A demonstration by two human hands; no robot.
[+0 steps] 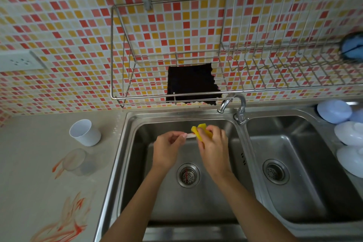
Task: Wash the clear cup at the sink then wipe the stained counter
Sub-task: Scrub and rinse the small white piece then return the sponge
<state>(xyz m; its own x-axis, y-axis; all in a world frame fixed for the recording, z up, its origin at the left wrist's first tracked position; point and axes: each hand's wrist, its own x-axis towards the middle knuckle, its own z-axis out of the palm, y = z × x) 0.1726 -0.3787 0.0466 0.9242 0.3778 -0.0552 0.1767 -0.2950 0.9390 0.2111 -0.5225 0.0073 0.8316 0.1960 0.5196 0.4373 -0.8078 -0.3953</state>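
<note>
Two bare forearms reach from the bottom edge over the left basin of a stainless steel double sink point(125, 155). Above the round perforated drain strainer point(188, 175), the left hand point(168, 150) pinches one end of a thin, pale, flat strip point(190, 135) between thumb and fingers. The right hand point(213, 143) has its fingers curled round a bright yellow sponge point(198, 130), which is wrapped over the other end of that strip. What the strip is cannot be told.

On the grey stone counter point(35, 165) to the left of the sink, the clear plastic cup point(75, 161) stands well apart from both hands. Orange-red smeared stains point(66, 220) lie on the counter near its front edge, with a smaller streak just beside the clear cup. Behind the clear cup stands a white plastic cup point(84, 132), open end up.

A curved chrome faucet point(234, 107) rises at the back between the two basins, its spout over the left one. On the wall of small red, yellow and cream mosaic tiles point(59, 15) hangs a wire dish rack point(216, 45), with a black square cloth point(191, 83) lying in its left section. A white wall socket point(20, 62) is mounted at the left. Several pale blue and white rounded lids or bowls point(345, 133) are piled at the right of the sink.
</note>
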